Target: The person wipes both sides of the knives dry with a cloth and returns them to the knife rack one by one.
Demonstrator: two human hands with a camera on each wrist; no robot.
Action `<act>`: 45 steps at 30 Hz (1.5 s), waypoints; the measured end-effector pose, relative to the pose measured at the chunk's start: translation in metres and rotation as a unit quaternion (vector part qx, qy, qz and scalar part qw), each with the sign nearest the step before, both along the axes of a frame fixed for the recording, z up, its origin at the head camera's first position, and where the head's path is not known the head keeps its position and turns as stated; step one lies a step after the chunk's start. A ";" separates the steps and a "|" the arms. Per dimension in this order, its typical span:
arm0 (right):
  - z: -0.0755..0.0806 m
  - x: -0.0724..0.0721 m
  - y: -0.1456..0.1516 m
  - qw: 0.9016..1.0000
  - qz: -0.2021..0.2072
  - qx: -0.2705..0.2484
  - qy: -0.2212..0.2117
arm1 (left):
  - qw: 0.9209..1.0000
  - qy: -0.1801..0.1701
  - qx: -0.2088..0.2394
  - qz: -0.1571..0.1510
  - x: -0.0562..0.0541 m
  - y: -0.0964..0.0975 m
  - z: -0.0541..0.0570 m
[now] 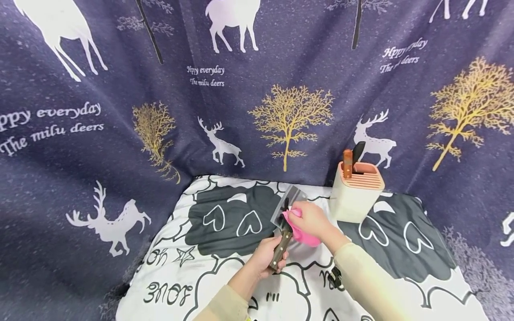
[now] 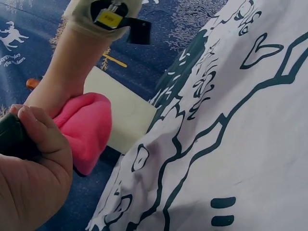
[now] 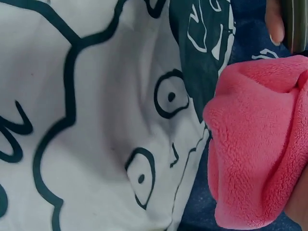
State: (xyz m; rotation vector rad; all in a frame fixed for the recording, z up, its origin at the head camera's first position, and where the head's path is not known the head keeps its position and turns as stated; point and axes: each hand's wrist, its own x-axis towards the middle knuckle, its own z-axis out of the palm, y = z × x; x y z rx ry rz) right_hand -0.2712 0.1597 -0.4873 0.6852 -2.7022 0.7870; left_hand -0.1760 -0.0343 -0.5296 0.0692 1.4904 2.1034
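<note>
My left hand [image 1: 265,257] grips the dark wooden handle [image 1: 281,250] of a cleaver, its broad grey blade [image 1: 292,199] angled up and away. With my right hand [image 1: 310,217] I hold a bunched pink cloth [image 1: 307,237] against the blade near the handle; the cloth and fingers hide part of the blade. In the left wrist view, the left fingers [image 2: 41,130] curl round the handle, and the cloth [image 2: 91,127] hangs beyond them. Fuzzy cloth [image 3: 260,139] fills the right side of the right wrist view, below the handle's end [image 3: 297,24].
A cream knife block [image 1: 353,203] with a pink slotted top stands at the back right. It holds a brown-handled knife [image 1: 347,164] and a black-handled one [image 1: 358,152]. Behind hangs a dark blue deer-print curtain [image 1: 249,107]. A black-and-white patterned cloth [image 1: 168,272] covers the surface.
</note>
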 end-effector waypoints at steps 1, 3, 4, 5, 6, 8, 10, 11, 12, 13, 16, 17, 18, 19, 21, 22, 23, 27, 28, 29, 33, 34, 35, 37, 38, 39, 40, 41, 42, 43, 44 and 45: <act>0.003 -0.002 0.001 1.000 -0.012 0.007 -0.014 | 1.000 0.002 -0.002 0.000 0.001 0.000 0.000; 0.008 -0.009 0.005 0.999 -0.037 0.020 -0.033 | 1.000 0.004 0.000 -0.004 0.003 0.001 0.000; 0.009 -0.012 0.007 0.998 -0.050 0.027 -0.040 | 1.000 0.009 0.000 -0.007 0.004 0.002 0.000; 0.010 -0.017 0.011 0.997 -0.059 0.034 -0.044 | 1.000 0.012 0.001 -0.009 0.005 0.002 0.000; 0.012 -0.020 0.014 0.996 -0.071 0.041 -0.047 | 1.000 0.017 0.000 -0.013 0.006 0.003 0.000; 0.012 -0.028 0.022 0.994 -0.087 0.052 -0.045 | 1.000 0.020 -0.003 -0.020 0.008 0.003 0.001; 0.011 -0.036 0.029 0.993 -0.097 0.059 -0.039 | 0.999 0.026 -0.011 -0.026 0.010 0.003 0.000; 0.009 -0.039 0.032 0.993 -0.100 0.059 -0.033 | 0.999 0.028 -0.015 -0.029 0.011 0.002 0.000; 0.008 -0.042 0.035 0.992 -0.105 0.060 -0.027 | 0.999 0.029 -0.020 -0.033 0.011 0.001 0.000; 0.007 -0.045 0.038 0.992 -0.108 0.061 -0.021 | 0.999 0.030 -0.024 -0.038 0.012 0.000 -0.001; 0.001 -0.051 0.048 0.991 -0.114 0.069 -0.008 | 0.998 0.027 -0.037 -0.048 0.015 -0.005 -0.005; -0.001 -0.052 0.051 0.990 -0.117 0.073 -0.011 | 0.998 0.024 -0.041 -0.050 0.016 -0.007 -0.006; -0.003 -0.053 0.055 0.990 -0.121 0.074 -0.016 | 0.998 0.018 -0.042 -0.052 0.017 -0.009 -0.008; -0.006 -0.053 0.058 0.989 -0.125 0.071 -0.028 | 0.998 0.014 -0.041 -0.051 0.018 -0.011 -0.010; -0.012 -0.053 0.066 0.988 -0.133 0.048 -0.058 | 0.998 0.005 -0.044 -0.041 0.020 -0.016 -0.013; -0.015 -0.052 0.070 0.987 -0.137 0.028 -0.076 | 0.999 0.002 -0.042 -0.032 0.020 -0.019 -0.015; -0.017 -0.051 0.073 0.987 -0.138 0.006 -0.088 | 0.999 0.002 -0.041 -0.023 0.019 -0.023 -0.016; -0.022 -0.045 0.081 0.984 -0.108 -0.070 -0.126 | 0.999 0.005 -0.028 0.027 0.008 -0.033 -0.016; -0.021 -0.042 0.080 0.984 -0.092 -0.075 -0.130 | 0.999 0.007 -0.024 0.037 0.005 -0.034 -0.015; -0.019 -0.038 0.078 0.985 -0.075 -0.078 -0.135 | 0.999 0.008 -0.020 0.048 0.001 -0.035 -0.014; -0.004 -0.018 0.059 0.988 -0.005 -0.075 -0.134 | 0.998 0.008 -0.010 0.066 -0.011 -0.033 -0.009; 0.001 -0.012 0.052 0.989 0.008 -0.077 -0.124 | 0.998 0.009 -0.010 0.066 -0.014 -0.031 -0.007; 0.006 -0.007 0.045 0.990 0.020 -0.081 -0.111 | 0.998 0.011 -0.010 0.065 -0.016 -0.029 -0.006; 0.014 0.005 0.033 0.993 0.040 -0.085 -0.072 | 0.998 0.013 -0.012 0.061 -0.020 -0.021 -0.002; 0.018 0.011 0.028 0.994 0.045 -0.086 -0.056 | 0.998 0.015 -0.011 0.061 -0.022 -0.017 0.000; 0.021 0.016 0.022 0.995 0.046 -0.081 -0.033 | 0.998 0.017 -0.013 0.062 -0.023 -0.013 0.002; 0.023 0.021 0.017 0.996 0.046 -0.073 -0.009 | 0.998 0.017 -0.010 0.063 -0.025 -0.008 0.004; 0.023 0.026 0.014 0.997 0.045 -0.064 0.013 | 0.998 0.014 -0.006 0.067 -0.026 -0.004 0.006; 0.024 0.030 0.010 0.997 0.042 -0.054 0.032 | 0.997 0.010 -0.004 0.070 -0.027 -0.001 0.008; 0.023 0.034 0.007 0.997 0.039 -0.044 0.051 | 0.997 0.008 0.000 0.075 -0.028 0.003 0.011; 0.022 0.037 0.004 0.997 0.033 -0.031 0.066 | 0.997 0.006 0.002 0.079 -0.029 0.005 0.013; 0.020 0.039 0.002 0.996 0.028 -0.021 0.077 | 0.997 0.006 0.002 0.082 -0.030 0.008 0.015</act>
